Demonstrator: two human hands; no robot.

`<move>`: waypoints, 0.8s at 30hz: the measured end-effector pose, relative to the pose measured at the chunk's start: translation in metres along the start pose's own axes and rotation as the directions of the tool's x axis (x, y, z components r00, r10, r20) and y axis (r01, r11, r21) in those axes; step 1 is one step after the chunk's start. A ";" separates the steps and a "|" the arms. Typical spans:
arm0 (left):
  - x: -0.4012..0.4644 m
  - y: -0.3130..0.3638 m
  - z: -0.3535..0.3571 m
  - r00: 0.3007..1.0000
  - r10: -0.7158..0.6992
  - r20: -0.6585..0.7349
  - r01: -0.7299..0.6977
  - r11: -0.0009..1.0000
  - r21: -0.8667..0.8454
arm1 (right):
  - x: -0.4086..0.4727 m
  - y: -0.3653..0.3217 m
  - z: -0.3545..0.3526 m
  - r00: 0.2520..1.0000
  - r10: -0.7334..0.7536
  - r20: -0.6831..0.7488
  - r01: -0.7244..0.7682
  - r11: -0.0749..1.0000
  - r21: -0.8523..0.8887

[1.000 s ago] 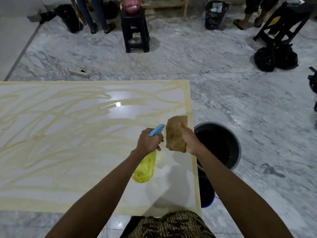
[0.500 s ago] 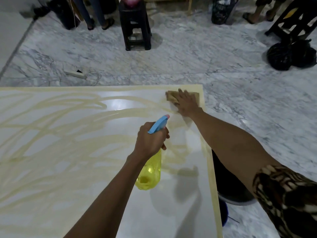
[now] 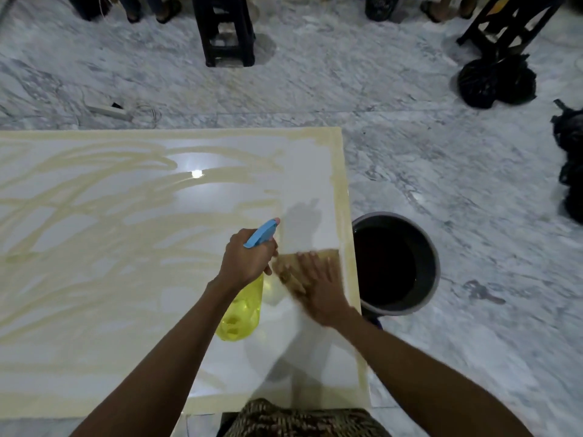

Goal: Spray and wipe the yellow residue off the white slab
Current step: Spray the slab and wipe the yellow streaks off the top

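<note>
The white slab point(image 3: 94, 310) lies on the floor, streaked with yellow residue point(image 3: 94, 190) over most of its left and middle. A wiped white strip point(image 3: 307, 184) runs along its right side. My left hand point(image 3: 247, 260) grips a yellow spray bottle point(image 3: 243, 310) with a blue trigger head, held above the slab near its right side. My right hand point(image 3: 321, 288) presses flat on a brown cloth point(image 3: 288, 269) on the slab, just right of the bottle and close to the right edge.
A dark bucket point(image 3: 432, 247) stands on the marble floor against the slab's right edge. A black stool point(image 3: 227, 29) and a power strip point(image 3: 108, 110) lie beyond the far edge. Black bags point(image 3: 495, 80) sit far right. People's feet show at the top.
My right hand has dragged the cloth from the slab's far right corner back toward me, leaving a clean white strip. The left hand with the bottle stayed about where it was.
</note>
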State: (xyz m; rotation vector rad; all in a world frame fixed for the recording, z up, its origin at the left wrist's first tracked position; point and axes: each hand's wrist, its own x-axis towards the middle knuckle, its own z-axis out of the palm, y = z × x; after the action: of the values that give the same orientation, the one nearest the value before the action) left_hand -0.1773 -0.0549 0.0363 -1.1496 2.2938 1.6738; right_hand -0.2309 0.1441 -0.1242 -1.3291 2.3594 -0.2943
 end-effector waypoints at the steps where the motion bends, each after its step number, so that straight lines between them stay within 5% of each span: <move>1: -0.008 -0.005 0.000 1.000 -0.014 -0.003 0.014 1.000 -0.012 | -0.023 -0.009 0.010 0.999 -0.004 0.038 0.004 1.000 0.022; 4: -0.024 -0.016 -0.004 0.999 -0.035 -0.009 0.034 0.999 -0.040 | -0.062 -0.046 -0.011 0.993 -0.012 0.117 -0.022 0.958 0.285; 7: -0.028 -0.011 -0.016 1.000 -0.017 -0.010 0.017 0.999 -0.040 | -0.055 -0.065 -0.064 0.961 0.189 0.200 -0.273 0.553 0.787; 10: -0.019 0.003 -0.036 0.999 0.014 -0.029 -0.015 0.999 -0.036 | -0.001 -0.059 -0.122 0.886 0.416 0.206 -0.379 0.393 0.838; 14: 0.007 0.009 -0.071 0.998 0.034 -0.044 -0.035 0.999 -0.032 | 0.116 -0.042 -0.188 0.899 0.439 -0.018 -0.265 0.575 0.774; 18: 0.052 0.001 -0.101 0.998 0.056 -0.020 -0.057 0.997 -0.047 | 0.246 -0.012 -0.215 0.940 0.272 -0.208 -0.167 0.893 0.417; 22: 0.098 -0.009 -0.116 0.995 0.095 0.041 -0.094 0.995 -0.031 | 0.345 0.033 -0.163 0.950 0.311 -0.006 -0.311 0.946 -0.088; 24: 0.120 -0.015 -0.123 0.994 0.100 0.051 -0.100 0.995 -0.003 | 0.349 0.032 -0.126 0.927 0.374 0.041 -0.366 0.921 -0.131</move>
State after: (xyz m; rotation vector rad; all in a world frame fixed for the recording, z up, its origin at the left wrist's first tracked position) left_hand -0.2108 -0.2228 0.0176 -0.9954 2.3569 1.7163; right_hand -0.4725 -0.1394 -0.1109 -0.8941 2.5412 0.0070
